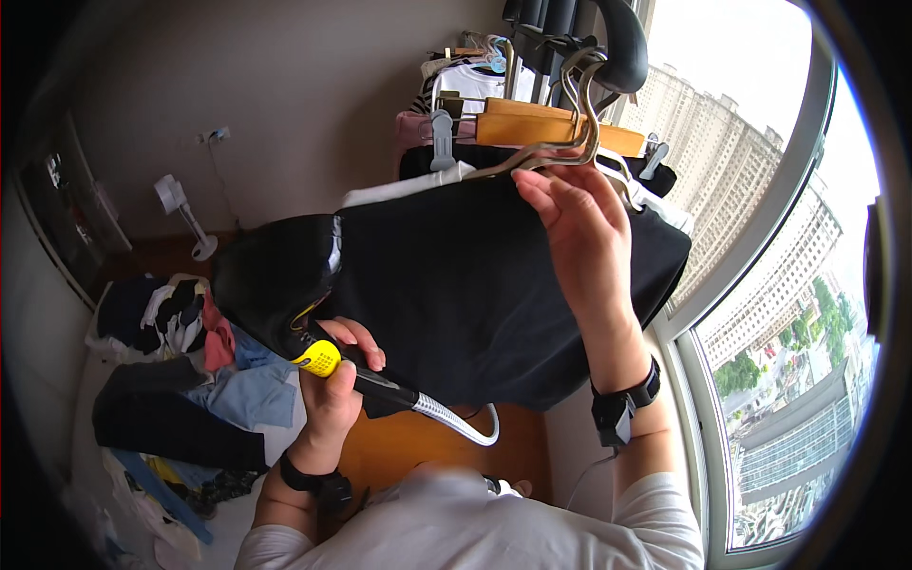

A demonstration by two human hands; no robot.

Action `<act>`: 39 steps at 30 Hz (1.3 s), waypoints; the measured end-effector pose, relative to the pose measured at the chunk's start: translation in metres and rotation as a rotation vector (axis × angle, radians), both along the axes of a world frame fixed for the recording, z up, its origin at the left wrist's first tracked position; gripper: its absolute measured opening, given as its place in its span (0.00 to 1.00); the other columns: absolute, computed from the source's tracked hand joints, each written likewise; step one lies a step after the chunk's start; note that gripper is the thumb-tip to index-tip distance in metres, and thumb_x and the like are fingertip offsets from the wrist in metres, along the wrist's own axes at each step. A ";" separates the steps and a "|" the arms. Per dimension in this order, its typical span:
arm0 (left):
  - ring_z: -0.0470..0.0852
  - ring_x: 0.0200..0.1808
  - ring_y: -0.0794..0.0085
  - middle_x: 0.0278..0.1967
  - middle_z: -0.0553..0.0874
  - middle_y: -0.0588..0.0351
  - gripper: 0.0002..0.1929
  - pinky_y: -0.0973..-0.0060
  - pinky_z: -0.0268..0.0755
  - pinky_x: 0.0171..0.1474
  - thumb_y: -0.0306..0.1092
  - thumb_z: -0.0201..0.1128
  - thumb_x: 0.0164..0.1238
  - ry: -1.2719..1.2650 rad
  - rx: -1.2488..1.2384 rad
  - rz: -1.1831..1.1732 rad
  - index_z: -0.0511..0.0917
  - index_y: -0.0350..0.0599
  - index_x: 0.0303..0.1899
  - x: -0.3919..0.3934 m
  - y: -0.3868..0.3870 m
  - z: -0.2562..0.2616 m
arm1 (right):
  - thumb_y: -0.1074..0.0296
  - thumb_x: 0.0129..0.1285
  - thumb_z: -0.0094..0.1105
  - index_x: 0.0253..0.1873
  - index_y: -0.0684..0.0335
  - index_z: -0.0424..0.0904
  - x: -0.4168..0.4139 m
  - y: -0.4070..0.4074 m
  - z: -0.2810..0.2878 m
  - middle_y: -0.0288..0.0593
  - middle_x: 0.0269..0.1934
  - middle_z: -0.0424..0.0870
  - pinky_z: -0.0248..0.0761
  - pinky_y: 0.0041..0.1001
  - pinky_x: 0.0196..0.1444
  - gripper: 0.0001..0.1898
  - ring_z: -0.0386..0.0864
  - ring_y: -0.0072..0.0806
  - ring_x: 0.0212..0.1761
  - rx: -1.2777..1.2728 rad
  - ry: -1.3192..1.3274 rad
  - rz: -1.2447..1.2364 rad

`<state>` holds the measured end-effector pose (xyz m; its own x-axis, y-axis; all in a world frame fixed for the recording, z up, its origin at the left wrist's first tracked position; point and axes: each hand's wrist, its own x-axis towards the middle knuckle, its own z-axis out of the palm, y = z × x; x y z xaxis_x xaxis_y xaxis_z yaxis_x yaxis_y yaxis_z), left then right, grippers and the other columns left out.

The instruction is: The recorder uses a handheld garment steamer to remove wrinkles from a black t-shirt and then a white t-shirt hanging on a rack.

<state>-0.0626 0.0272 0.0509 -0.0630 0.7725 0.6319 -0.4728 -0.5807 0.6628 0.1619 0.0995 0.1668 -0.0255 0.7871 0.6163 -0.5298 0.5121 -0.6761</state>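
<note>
My left hand (331, 402) grips the handle of a black garment steamer (281, 274) with a yellow patch near the thumb. Its broad head overlaps the left side of a black garment (456, 285); whether they touch is unclear. From the handle's end a silvery braided hose (456, 422) bends round in a loop. The garment hangs from a metal hanger (531, 153), with white cloth showing behind its top edge. Up at the collar, my right hand (588, 221) is closed about the hanger's lower part, some fingers partly behind the metal.
A black padded hook-like arm (625, 46) carries the hangers, including wooden clip hangers (527, 127). Piled clothes (185, 406) cover a white surface at left. Beyond stand a white fan (187, 214) and a wall socket (214, 135). A window frame (755, 263) runs close on the right.
</note>
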 end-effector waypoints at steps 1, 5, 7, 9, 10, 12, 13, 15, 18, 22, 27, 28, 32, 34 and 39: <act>0.73 0.31 0.74 0.34 0.73 0.52 0.15 0.75 0.71 0.37 0.38 0.61 0.58 -0.005 0.008 0.003 0.67 0.45 0.41 -0.001 -0.001 0.002 | 0.78 0.65 0.45 0.55 0.75 0.61 -0.003 -0.002 0.003 0.50 0.53 0.68 0.68 0.31 0.59 0.15 0.75 0.39 0.54 -0.001 -0.001 0.001; 0.74 0.28 0.75 0.34 0.74 0.53 0.16 0.75 0.71 0.35 0.39 0.63 0.57 -0.021 0.019 0.042 0.66 0.45 0.41 -0.007 -0.006 0.005 | 0.79 0.65 0.38 0.59 0.75 0.60 -0.017 -0.013 0.011 0.53 0.55 0.68 0.64 0.36 0.63 0.18 0.70 0.49 0.59 0.005 -0.011 -0.051; 0.74 0.27 0.75 0.33 0.74 0.53 0.17 0.75 0.71 0.34 0.40 0.63 0.56 -0.023 0.014 0.051 0.66 0.45 0.40 -0.008 -0.007 0.005 | 0.79 0.64 0.38 0.61 0.73 0.59 -0.009 -0.015 0.012 0.53 0.56 0.67 0.63 0.37 0.64 0.20 0.71 0.50 0.58 -0.020 -0.161 -0.093; 0.74 0.27 0.75 0.32 0.74 0.53 0.17 0.76 0.71 0.32 0.40 0.63 0.56 0.000 0.023 0.062 0.66 0.45 0.40 -0.009 -0.008 0.006 | 0.78 0.64 0.39 0.62 0.72 0.58 -0.004 -0.016 0.008 0.52 0.55 0.68 0.62 0.39 0.64 0.20 0.71 0.51 0.58 -0.018 -0.173 -0.105; 0.74 0.27 0.75 0.32 0.74 0.53 0.17 0.76 0.71 0.32 0.40 0.63 0.56 0.000 0.023 0.063 0.66 0.45 0.40 -0.010 -0.008 0.006 | 0.78 0.64 0.39 0.62 0.73 0.58 -0.003 -0.014 0.005 0.52 0.55 0.68 0.62 0.39 0.64 0.21 0.71 0.51 0.58 -0.009 -0.132 -0.115; 0.74 0.26 0.75 0.32 0.74 0.53 0.17 0.77 0.71 0.31 0.40 0.63 0.55 -0.002 0.013 0.067 0.66 0.45 0.40 -0.012 -0.008 0.007 | 0.78 0.65 0.43 0.63 0.72 0.52 -0.001 -0.016 0.005 0.49 0.57 0.62 0.64 0.30 0.62 0.22 0.70 0.42 0.60 -0.009 -0.083 -0.075; 0.74 0.26 0.75 0.32 0.74 0.53 0.17 0.77 0.71 0.31 0.40 0.63 0.55 -0.003 0.013 0.064 0.66 0.45 0.40 -0.013 -0.008 0.007 | 0.78 0.65 0.43 0.63 0.72 0.52 -0.003 -0.018 0.004 0.49 0.57 0.62 0.64 0.30 0.62 0.22 0.70 0.42 0.60 -0.009 -0.084 -0.078; 0.74 0.26 0.76 0.32 0.74 0.53 0.17 0.77 0.71 0.31 0.40 0.63 0.55 0.000 0.020 0.061 0.66 0.45 0.40 -0.015 -0.008 0.007 | 0.80 0.62 0.42 0.63 0.73 0.56 -0.012 -0.021 0.002 0.54 0.56 0.67 0.60 0.38 0.66 0.23 0.66 0.52 0.62 0.024 0.027 -0.136; 0.74 0.26 0.76 0.31 0.74 0.53 0.17 0.77 0.71 0.30 0.41 0.63 0.55 0.002 0.025 0.057 0.66 0.45 0.40 -0.016 -0.011 0.008 | 0.81 0.62 0.43 0.64 0.72 0.53 -0.021 -0.025 0.000 0.55 0.56 0.67 0.59 0.37 0.66 0.25 0.65 0.51 0.63 0.049 0.044 -0.140; 0.74 0.26 0.77 0.31 0.74 0.53 0.17 0.78 0.71 0.30 0.41 0.63 0.55 -0.002 0.038 0.049 0.66 0.45 0.39 -0.016 -0.010 0.011 | 0.82 0.61 0.43 0.67 0.68 0.49 -0.041 -0.019 0.008 0.55 0.61 0.61 0.60 0.36 0.65 0.28 0.65 0.49 0.63 0.141 0.034 -0.129; 0.74 0.24 0.77 0.31 0.74 0.53 0.19 0.78 0.72 0.29 0.43 0.65 0.55 -0.006 0.060 -0.005 0.65 0.45 0.38 -0.008 -0.010 0.019 | 0.80 0.64 0.44 0.64 0.65 0.54 -0.071 -0.012 -0.003 0.56 0.62 0.61 0.59 0.40 0.66 0.23 0.64 0.50 0.64 0.169 0.212 0.219; 0.74 0.24 0.77 0.31 0.74 0.53 0.19 0.78 0.72 0.29 0.43 0.65 0.55 -0.004 0.057 -0.014 0.65 0.45 0.38 -0.008 -0.010 0.019 | 0.79 0.65 0.43 0.62 0.64 0.56 -0.070 -0.014 -0.008 0.56 0.61 0.63 0.61 0.40 0.64 0.21 0.65 0.49 0.63 0.147 0.170 0.268; 0.76 0.24 0.75 0.31 0.75 0.51 0.21 0.77 0.73 0.29 0.44 0.67 0.55 -0.015 0.063 -0.107 0.65 0.43 0.38 -0.009 -0.011 0.018 | 0.75 0.70 0.41 0.56 0.57 0.57 -0.046 -0.031 -0.045 0.48 0.50 0.71 0.71 0.33 0.54 0.13 0.78 0.37 0.49 -0.067 0.078 0.288; 0.77 0.25 0.72 0.32 0.75 0.50 0.22 0.75 0.74 0.31 0.44 0.68 0.54 -0.004 0.062 -0.171 0.65 0.43 0.38 -0.012 -0.011 0.016 | 0.72 0.71 0.41 0.53 0.58 0.60 -0.019 -0.040 -0.067 0.49 0.48 0.73 0.74 0.31 0.49 0.09 0.80 0.34 0.43 -0.108 0.070 0.199; 0.76 0.24 0.74 0.31 0.72 0.55 0.24 0.78 0.71 0.31 0.48 0.70 0.53 0.086 -0.078 -0.312 0.63 0.46 0.36 0.010 -0.011 0.019 | 0.67 0.70 0.45 0.44 0.60 0.65 0.056 -0.064 -0.082 0.43 0.36 0.74 0.69 0.21 0.34 0.04 0.73 0.23 0.27 -0.340 0.146 -0.048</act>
<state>-0.0528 0.0164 0.0694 0.2357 0.7925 0.5625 -0.5601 -0.3622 0.7450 0.2180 0.0360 0.0850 0.0847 0.9456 0.3141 -0.6140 0.2978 -0.7310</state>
